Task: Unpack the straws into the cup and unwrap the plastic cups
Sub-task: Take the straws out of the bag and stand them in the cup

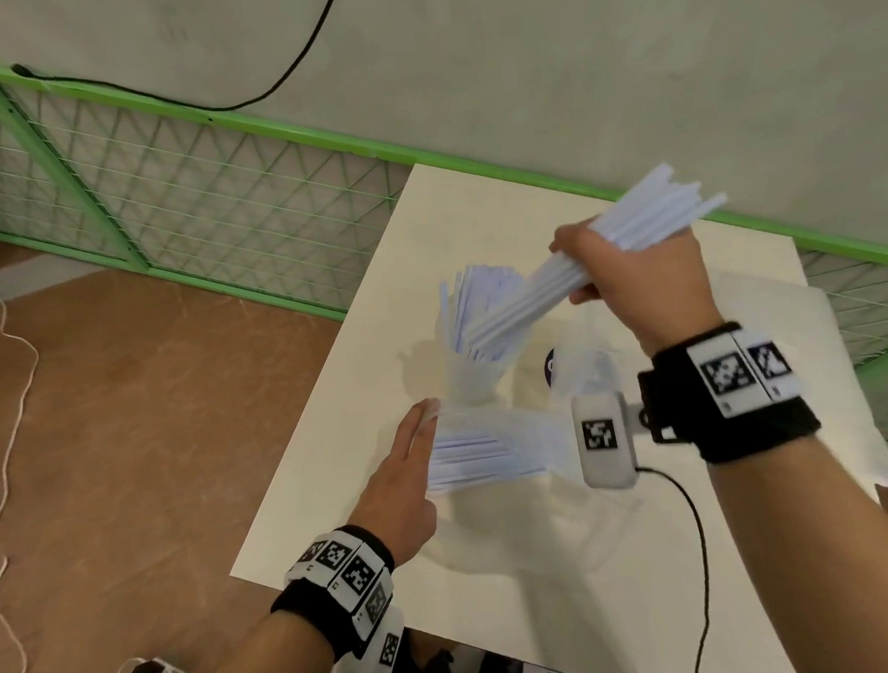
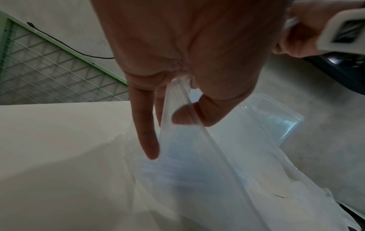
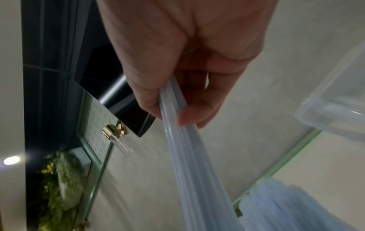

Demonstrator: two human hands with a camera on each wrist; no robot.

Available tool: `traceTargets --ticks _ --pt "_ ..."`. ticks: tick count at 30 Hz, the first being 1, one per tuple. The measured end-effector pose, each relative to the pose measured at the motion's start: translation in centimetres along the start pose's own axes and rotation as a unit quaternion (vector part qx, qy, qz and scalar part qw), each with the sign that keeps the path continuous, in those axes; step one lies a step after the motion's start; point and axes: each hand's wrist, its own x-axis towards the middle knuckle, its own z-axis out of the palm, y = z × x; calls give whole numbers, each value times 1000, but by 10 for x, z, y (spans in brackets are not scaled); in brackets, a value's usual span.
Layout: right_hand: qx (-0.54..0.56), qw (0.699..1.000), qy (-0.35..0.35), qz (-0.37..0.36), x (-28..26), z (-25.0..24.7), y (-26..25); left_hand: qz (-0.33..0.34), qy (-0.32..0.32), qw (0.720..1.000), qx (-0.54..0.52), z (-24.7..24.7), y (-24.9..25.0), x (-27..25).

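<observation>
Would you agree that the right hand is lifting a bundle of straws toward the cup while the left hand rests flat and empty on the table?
Not quite: the left hand is not empty. The left wrist view shows its thumb and fingers pinching the edge of the clear straw bag. The right hand does hold a bundle of straws over the cup.

Head view looks steeply down from above onto the white table [image 1: 336, 470] and both hands; each wrist view looks close along its palm toward the fingers, tilted upward to the wall, all three sharing the green mesh railing [image 1: 193, 195] and straws.
</observation>
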Motion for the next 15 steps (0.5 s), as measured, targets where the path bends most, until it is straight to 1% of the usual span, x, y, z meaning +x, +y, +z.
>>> traceTargets --ticks 3,5,7,9,11,15 --pt "-41 999 -24 -7 24 16 -2 6 2 1000 -1 -1 1 -1" --pt "-83 995 -54 -10 37 27 7 6 3 1000 -3 -1 -1 -1" --pt "-148 985 -89 -25 46 40 19 5 5 1000 -5 -1 -3 -2" --pt "-192 973 -126 -21 52 54 38 10 6 1000 -3 -2 -4 -2" --pt "-204 966 -158 -24 50 65 54 15 9 1000 -2 -1 -6 -3" --pt "-195 961 -178 -79 49 66 72 17 16 1000 -2 -2 -6 -3"
